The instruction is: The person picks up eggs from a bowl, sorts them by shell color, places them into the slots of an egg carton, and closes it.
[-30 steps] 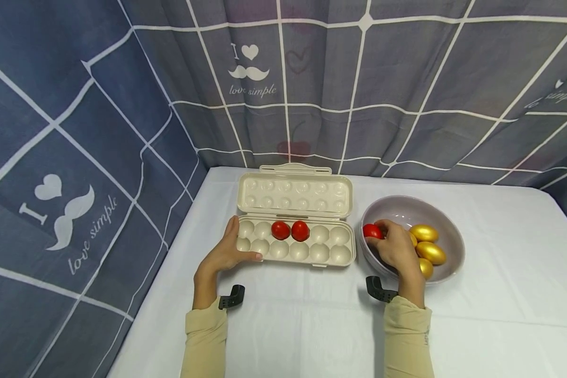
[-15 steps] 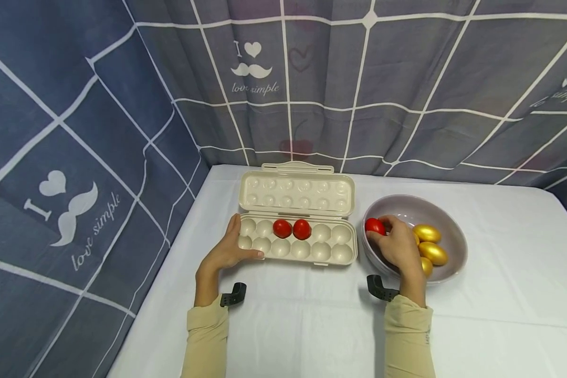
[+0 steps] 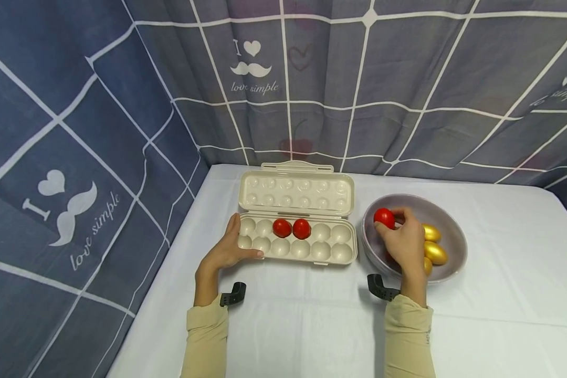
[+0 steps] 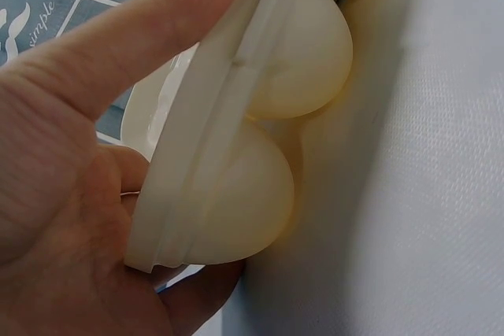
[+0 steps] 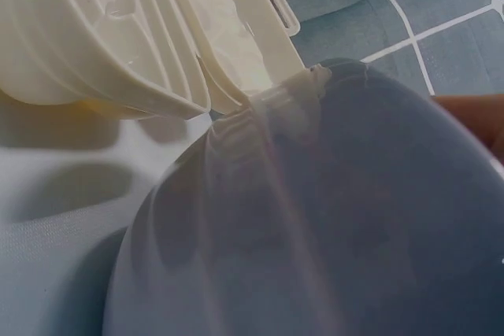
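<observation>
An egg box (image 3: 300,250) of cream plastic lies with its lid (image 3: 296,193) folded back. Two red eggs (image 3: 282,228) sit side by side in its far row. My left hand (image 3: 227,252) grips the box's left end; in the left wrist view its thumb lies along the rim and other fingers wrap the end of the box (image 4: 236,194). Over the left part of the mauve bowl (image 3: 453,241), my right hand (image 3: 406,244) pinches another red egg (image 3: 384,218) between thumb and fingers. Several golden eggs (image 3: 436,253) rest in the bowl, partly hidden by that hand.
The bowl wall (image 5: 299,218) fills much of the right wrist view and stands close to the box's right end. A white cloth (image 3: 321,325) covers the table. A grey checked curtain (image 3: 321,131) hangs behind it and along the left side.
My right hand has lifted the red egg from low in the bowl to about rim height, shifting slightly right and away. The left hand stays on the egg box.
</observation>
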Motion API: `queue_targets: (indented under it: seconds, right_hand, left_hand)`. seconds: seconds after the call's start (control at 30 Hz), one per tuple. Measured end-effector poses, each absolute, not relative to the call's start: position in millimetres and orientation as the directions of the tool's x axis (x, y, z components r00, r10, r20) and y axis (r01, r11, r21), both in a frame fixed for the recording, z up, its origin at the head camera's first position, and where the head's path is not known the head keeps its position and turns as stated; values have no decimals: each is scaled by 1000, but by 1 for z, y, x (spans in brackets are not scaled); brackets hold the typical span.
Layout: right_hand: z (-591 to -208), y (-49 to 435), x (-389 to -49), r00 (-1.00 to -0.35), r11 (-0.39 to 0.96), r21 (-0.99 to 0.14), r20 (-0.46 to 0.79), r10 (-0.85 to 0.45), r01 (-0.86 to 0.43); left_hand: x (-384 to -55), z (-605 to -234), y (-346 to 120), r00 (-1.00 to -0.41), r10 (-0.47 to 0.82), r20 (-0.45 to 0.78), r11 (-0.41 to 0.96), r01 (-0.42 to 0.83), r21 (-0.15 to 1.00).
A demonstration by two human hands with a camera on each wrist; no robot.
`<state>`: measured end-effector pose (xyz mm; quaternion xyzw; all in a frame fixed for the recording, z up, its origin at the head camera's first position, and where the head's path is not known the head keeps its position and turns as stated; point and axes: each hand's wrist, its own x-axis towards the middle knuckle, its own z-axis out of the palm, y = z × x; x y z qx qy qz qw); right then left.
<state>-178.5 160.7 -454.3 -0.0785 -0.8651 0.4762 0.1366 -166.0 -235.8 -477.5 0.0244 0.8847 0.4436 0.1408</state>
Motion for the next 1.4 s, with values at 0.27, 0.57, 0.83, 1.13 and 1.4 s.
queue_targets:
  seconds: [0.27,0.57,0.83,1.13,1.4]
  right_hand:
    - [-449,159,-177,-906,421,-906,211,366,-41]
    - [-443,159,-174,-865,391,-917,260,428,-82]
    - [-439,142,-175,-885,274,-933,320,338,-233]
    - [-439,119,-175,-930,184,-947,299,213,-262]
    - [-434,103,-176,-943,136,-951,297,148,-278]
  left_hand:
    - [-166,-478,-236,-959,171,-224,606,-77,792]
    - [-168,-479,-235,-958,178,-224,612,-70,788]
    - [-168,-481,-236,-962,182,-204,608,-53,792]
    - [-164,-480,-239,-961,175,-216,619,-63,783]
    - [-167,-479,-238,-962,178,-208,600,-61,798]
